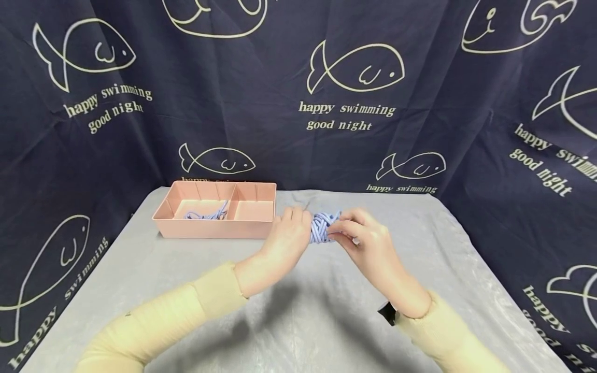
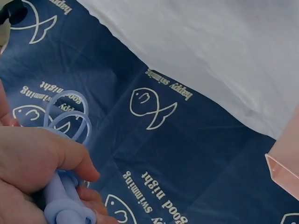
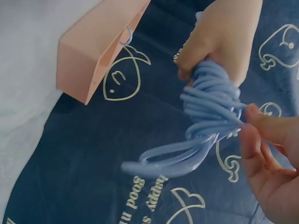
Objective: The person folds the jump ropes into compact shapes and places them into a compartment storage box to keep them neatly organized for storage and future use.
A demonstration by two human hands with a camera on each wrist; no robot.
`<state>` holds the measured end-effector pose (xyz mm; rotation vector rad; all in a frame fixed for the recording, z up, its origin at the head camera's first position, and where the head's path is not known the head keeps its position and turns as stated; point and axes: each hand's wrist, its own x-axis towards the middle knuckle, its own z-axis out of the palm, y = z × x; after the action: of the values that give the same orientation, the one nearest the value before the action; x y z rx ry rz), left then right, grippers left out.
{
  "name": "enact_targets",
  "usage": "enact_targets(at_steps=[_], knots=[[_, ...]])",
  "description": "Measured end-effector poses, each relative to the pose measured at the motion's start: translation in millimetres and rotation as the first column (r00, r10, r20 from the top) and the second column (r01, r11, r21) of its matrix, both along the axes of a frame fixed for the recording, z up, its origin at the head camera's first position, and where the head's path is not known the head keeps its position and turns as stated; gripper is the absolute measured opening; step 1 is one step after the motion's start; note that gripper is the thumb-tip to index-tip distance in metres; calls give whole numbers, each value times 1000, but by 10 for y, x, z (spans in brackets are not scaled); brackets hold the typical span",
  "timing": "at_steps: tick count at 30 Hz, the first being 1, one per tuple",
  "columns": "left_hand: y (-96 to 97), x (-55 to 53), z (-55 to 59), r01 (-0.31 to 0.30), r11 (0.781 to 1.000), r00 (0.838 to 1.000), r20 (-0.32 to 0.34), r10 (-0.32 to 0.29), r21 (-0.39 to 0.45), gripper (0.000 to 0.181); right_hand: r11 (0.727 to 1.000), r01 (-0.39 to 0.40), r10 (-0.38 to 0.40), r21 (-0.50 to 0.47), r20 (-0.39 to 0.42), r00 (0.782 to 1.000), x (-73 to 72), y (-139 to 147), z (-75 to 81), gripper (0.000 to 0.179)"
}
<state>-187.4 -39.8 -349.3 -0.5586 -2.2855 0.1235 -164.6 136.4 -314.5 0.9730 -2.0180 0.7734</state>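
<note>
Between both hands, raised over the table, is a bundle of light-blue cord [image 1: 320, 228] wound tightly round itself. My left hand [image 1: 289, 233] grips one end of it, with fingers wrapped round the coils. At the other end my right hand [image 1: 370, 241] pinches a strand between thumb and fingertips, and the right wrist view shows that strand drawn off the side of the wound cord [image 3: 210, 100]. Loose loops [image 3: 163, 161] stick out past the windings. A thick blue end [image 2: 67, 205] pokes out below my left fingers in the left wrist view.
A pink two-compartment box [image 1: 214, 229] stands at the back left, close to my left hand. Another blue cord [image 1: 205, 214] lies in its left compartment. Grey cloth [image 1: 224, 331] covers the table, and dark-blue fish-print curtains [image 1: 280, 103] enclose the back and sides.
</note>
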Motion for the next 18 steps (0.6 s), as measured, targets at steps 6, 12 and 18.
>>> enact_targets(at_steps=[6, 12, 18], knots=[[-17, 18, 10, 17, 1000, 1000, -7, -17, -20, 6, 998, 28, -22, -56, 109, 994, -74, 8, -11, 26], [-20, 45, 54, 12, 1000, 999, -32, -13, -26, 4, 994, 96, -83, -61, 198, 977, -64, 19, -6, 27], [8, 59, 92, 10, 1000, 1000, -14, -10, 19, 4, 985, -26, 50, -169, 138, 989, -31, 14, -7, 20]])
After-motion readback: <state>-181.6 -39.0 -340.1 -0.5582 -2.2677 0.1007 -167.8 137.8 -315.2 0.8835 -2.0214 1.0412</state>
